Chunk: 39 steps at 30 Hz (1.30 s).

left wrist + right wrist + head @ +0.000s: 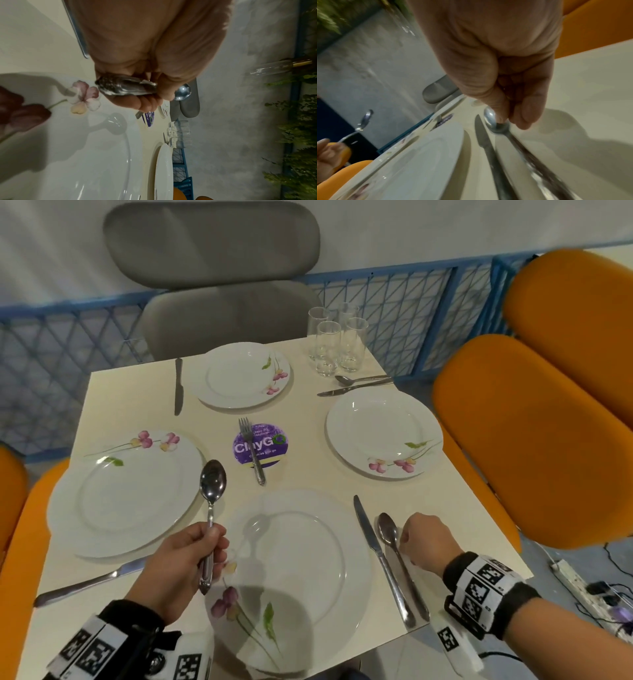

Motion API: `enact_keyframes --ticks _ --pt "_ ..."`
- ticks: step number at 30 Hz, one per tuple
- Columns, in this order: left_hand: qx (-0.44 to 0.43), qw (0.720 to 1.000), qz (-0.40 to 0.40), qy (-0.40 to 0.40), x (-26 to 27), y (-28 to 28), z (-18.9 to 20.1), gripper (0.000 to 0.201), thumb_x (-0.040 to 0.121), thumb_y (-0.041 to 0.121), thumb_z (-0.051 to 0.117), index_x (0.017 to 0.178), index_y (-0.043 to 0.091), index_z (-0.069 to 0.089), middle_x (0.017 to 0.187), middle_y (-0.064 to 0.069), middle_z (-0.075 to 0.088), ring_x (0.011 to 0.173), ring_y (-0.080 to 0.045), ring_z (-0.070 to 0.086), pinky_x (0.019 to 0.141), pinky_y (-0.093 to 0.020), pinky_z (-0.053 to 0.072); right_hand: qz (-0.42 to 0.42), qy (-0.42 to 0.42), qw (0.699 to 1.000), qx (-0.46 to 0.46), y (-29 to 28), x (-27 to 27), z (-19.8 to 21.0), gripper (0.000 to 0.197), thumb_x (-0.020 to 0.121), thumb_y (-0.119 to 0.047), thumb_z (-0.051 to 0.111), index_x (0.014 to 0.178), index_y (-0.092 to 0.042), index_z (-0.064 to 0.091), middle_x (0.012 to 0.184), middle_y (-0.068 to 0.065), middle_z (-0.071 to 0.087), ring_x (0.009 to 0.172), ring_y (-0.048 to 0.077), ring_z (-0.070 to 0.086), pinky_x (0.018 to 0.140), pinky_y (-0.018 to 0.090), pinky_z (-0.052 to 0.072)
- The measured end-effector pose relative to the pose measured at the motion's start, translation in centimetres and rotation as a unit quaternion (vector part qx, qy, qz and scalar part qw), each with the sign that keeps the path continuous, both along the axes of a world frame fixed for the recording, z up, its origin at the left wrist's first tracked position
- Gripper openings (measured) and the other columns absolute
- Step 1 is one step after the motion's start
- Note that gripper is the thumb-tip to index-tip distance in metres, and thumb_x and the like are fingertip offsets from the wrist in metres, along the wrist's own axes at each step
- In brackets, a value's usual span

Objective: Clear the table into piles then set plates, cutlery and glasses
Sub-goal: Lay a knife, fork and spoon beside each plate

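Note:
My left hand (205, 546) grips the handle of a steel spoon (212, 484) and holds it upright above the left rim of the near flowered plate (308, 563). The left wrist view shows that spoon (126, 88) inside my curled fingers. To the right of the plate a table knife (376, 553) and a second spoon (388, 530) lie side by side. My right hand (407, 539) is curled over that spoon, and its thumb and fingertips (522, 119) pinch the spoon's neck (502, 128) while it rests on the table. Three other plates (126, 494) (239, 374) (383, 429) are set around.
Several glasses (337, 342) stand clustered at the far right corner, with a spoon (359, 379) and knife (352, 389) beside them. A fork (251, 450) lies on the purple sticker (270, 445). Knives (178, 386) (85, 583) lie at the left. A grey chair (212, 251) and orange chairs (513, 422) surround the table.

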<state>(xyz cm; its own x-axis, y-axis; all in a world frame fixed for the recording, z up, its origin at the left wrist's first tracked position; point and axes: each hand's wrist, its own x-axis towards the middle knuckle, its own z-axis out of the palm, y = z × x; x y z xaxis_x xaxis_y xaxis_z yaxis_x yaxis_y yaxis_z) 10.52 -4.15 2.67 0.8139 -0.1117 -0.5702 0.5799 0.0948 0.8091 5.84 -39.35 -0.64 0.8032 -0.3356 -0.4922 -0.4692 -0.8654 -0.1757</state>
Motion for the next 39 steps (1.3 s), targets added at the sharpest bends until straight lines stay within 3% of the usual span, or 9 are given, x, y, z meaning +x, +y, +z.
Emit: enact_keyframes --ticks 3,7,9,13,16,20,27,33,39 --pt "-0.024 0.999 0.019 0.019 -0.6 0.6 0.1 0.026 0.100 0.012 0.041 0.098 0.001 0.064 0.075 -0.008 0.061 0.068 -0.021 0.055 0.055 -0.027 0.047 0.076 -0.042 0.996 -0.035 2.1 1.7 1.8 0.020 0.092 -0.016 0.049 0.081 -0.010 0.065 0.075 0.005 0.064 0.071 0.021 0.064 0.059 0.024 0.044" --pt "-0.044 0.998 0.041 0.017 -1.5 1.7 0.4 0.024 0.099 0.006 0.042 0.102 -0.002 0.064 0.073 -0.007 0.057 0.061 -0.017 0.053 0.050 -0.024 0.045 0.267 -0.156 0.951 -0.030 8.0 3.9 3.7 0.018 0.089 -0.008 0.051 0.095 -0.011 0.068 0.091 0.007 0.067 0.085 0.027 0.065 0.069 0.031 0.050" --pt "-0.038 0.998 0.050 0.014 -1.9 2.7 0.3 0.020 0.097 0.003 0.046 0.103 -0.004 0.064 0.072 -0.008 0.054 0.059 -0.016 0.050 0.048 -0.023 0.043 0.390 -0.235 0.890 0.019 12.2 4.6 4.5 0.017 0.080 -0.001 0.062 0.091 -0.011 0.070 0.088 0.006 0.065 0.082 0.027 0.065 0.066 0.033 0.054" --pt "-0.016 0.999 0.046 -0.003 -2.8 5.3 0.3 0.014 0.087 0.007 0.064 0.095 -0.005 0.064 0.070 -0.009 0.053 0.057 -0.015 0.052 0.046 -0.021 0.042 0.595 -0.348 0.715 0.113 20.3 5.6 5.6 0.024 0.066 0.005 0.073 0.085 -0.010 0.073 0.082 0.004 0.067 0.077 0.024 0.063 0.062 0.030 0.054" --pt "0.012 0.999 0.035 -0.017 -3.7 7.8 0.4 0.018 0.075 0.014 0.070 0.082 -0.001 0.064 0.065 -0.012 0.054 0.057 -0.019 0.053 0.045 -0.025 0.038 0.662 -0.345 0.651 0.138 25.0 7.3 5.2 0.024 0.068 0.005 0.073 0.088 -0.008 0.074 0.086 0.005 0.069 0.081 0.026 0.062 0.068 0.034 0.052" --pt "0.062 0.997 0.036 -0.006 -4.7 11.3 0.6 0.013 0.087 0.011 0.065 0.080 0.000 0.066 0.065 -0.017 0.057 0.048 -0.017 0.047 0.040 -0.022 0.031 0.720 -0.246 0.641 0.099 29.3 9.1 4.5 0.025 0.072 0.000 0.073 0.094 -0.011 0.073 0.089 0.004 0.068 0.084 0.026 0.063 0.062 0.040 0.054" --pt "0.108 0.992 0.060 0.026 -5.8 16.8 0.0 0.022 0.086 0.022 0.066 0.090 0.000 0.071 0.070 -0.017 0.064 0.054 -0.018 0.046 0.049 -0.028 0.027 0.766 -0.177 0.614 0.078 35.5 9.3 4.4 0.015 0.081 0.002 0.062 0.085 -0.007 0.073 0.079 0.010 0.067 0.074 0.032 0.065 0.056 0.039 0.055" --pt "0.155 0.951 0.266 0.018 -7.2 21.4 -1.2 0.013 0.093 0.013 0.060 0.096 0.004 0.069 0.084 -0.012 0.063 0.077 -0.024 0.060 0.066 -0.032 0.043 0.721 -0.104 0.685 0.008 38.9 10.4 3.2 0.016 0.083 0.002 0.051 0.076 -0.007 0.063 0.070 0.011 0.057 0.066 0.031 0.056 0.057 0.032 0.047" --pt "0.142 0.932 0.331 0.030 -9.0 24.0 -1.6 0.012 0.092 0.013 0.059 0.098 0.008 0.068 0.087 -0.008 0.062 0.081 -0.021 0.056 0.067 -0.032 0.043 0.686 -0.068 0.725 -0.001 41.5 9.8 2.0 0.018 0.087 0.006 0.044 0.081 -0.006 0.057 0.062 0.007 0.039 0.067 0.029 0.049 0.060 0.031 0.039"
